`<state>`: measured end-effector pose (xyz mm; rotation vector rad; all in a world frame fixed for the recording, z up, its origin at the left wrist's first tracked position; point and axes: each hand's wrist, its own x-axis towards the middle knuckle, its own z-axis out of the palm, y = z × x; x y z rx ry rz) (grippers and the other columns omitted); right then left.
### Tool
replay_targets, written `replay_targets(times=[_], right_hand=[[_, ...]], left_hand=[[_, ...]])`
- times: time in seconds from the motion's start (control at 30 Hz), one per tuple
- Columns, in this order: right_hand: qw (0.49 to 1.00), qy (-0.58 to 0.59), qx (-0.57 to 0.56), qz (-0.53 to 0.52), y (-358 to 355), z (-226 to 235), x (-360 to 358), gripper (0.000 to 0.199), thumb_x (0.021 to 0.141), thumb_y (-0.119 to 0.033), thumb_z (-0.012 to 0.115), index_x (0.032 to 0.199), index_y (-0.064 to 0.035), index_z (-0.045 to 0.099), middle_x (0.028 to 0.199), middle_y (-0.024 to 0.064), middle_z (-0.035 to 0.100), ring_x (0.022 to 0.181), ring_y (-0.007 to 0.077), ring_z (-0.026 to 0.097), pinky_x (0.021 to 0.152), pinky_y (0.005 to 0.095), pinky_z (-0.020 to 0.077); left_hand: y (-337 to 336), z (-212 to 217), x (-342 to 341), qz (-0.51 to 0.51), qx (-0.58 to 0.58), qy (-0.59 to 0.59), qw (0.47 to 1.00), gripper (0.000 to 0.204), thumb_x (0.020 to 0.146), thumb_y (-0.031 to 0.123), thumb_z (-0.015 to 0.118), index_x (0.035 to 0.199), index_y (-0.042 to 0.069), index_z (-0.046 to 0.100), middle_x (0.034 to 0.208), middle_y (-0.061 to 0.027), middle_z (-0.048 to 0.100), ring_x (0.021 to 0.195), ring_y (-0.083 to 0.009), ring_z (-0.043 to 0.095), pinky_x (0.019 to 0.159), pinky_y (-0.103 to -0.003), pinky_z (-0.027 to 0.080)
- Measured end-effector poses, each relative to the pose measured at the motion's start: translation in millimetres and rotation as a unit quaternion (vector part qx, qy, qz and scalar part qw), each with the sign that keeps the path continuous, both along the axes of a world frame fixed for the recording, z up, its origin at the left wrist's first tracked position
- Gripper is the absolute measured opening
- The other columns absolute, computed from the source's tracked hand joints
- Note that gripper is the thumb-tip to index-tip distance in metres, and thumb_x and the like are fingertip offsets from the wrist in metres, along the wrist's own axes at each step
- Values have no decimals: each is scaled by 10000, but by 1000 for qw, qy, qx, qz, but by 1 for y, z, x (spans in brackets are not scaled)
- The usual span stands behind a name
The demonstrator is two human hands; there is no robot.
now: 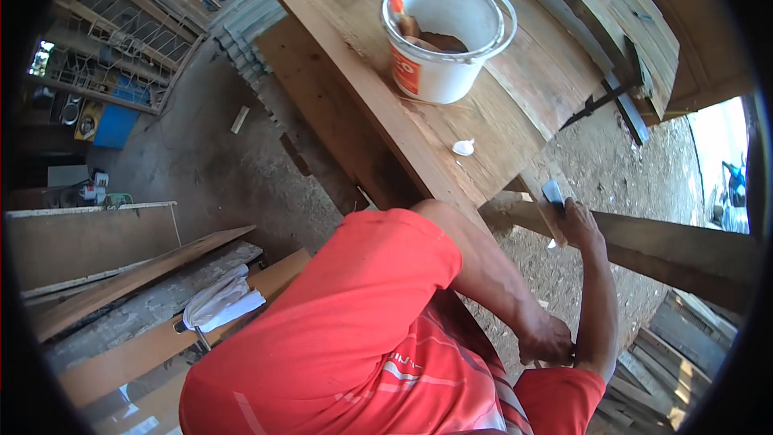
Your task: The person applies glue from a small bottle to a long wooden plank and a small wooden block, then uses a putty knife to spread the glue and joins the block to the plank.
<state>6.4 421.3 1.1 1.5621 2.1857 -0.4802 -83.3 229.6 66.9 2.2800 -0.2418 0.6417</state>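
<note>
My right hand (581, 225) is closed around a putty knife (552, 192) with a pale, flat blade. The blade lies against the end of a narrow wooden board (538, 180), beyond the plywood's right corner. My left arm is bent, and my left hand (547, 340) is curled low beside my right forearm; what its fingers hold, if anything, is hidden. Ahead, a white bucket (447, 80) stands on the plywood top (499, 157). Inside it are brown material and a tool with an orange-red handle end (395, 3). A small white lump (463, 147) lies before the bucket.
A long plank (354, 89) runs along the plywood's left edge. To the right, a thick beam (668, 246) crosses above the littered ground. Stacked boards (676, 346) lie at the lower right. On planks at the lower left rests a white cloth (221, 300).
</note>
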Motion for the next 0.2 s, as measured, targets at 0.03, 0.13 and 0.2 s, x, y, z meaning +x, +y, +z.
replay_targets(times=[0.03,0.13,0.2], right_hand=[[999,-5,-17,29,6,-2,-9,288,982,-232,623,1119,22,635,1123,292,712,1103,460,685,953,531,540],[999,11,-32,36,11,8,-27,294,976,-226,629,1140,18,634,1141,286,716,1101,453,690,946,522,541],[1000,-4,-28,9,13,18,-28,406,929,-279,731,1171,34,639,1119,300,726,1043,451,714,929,507,551]], left_hand=[[2,-3,2,1,7,-10,1000,632,572,138,860,1152,47,627,1143,-198,686,982,-420,724,809,-505,601],[5,-8,1,19,7,-32,999,650,571,135,831,1185,80,627,1127,-185,703,960,-422,729,804,-498,605],[0,-10,-2,58,-32,-36,997,680,577,152,830,1222,119,619,1140,-180,708,967,-422,731,808,-491,606]])
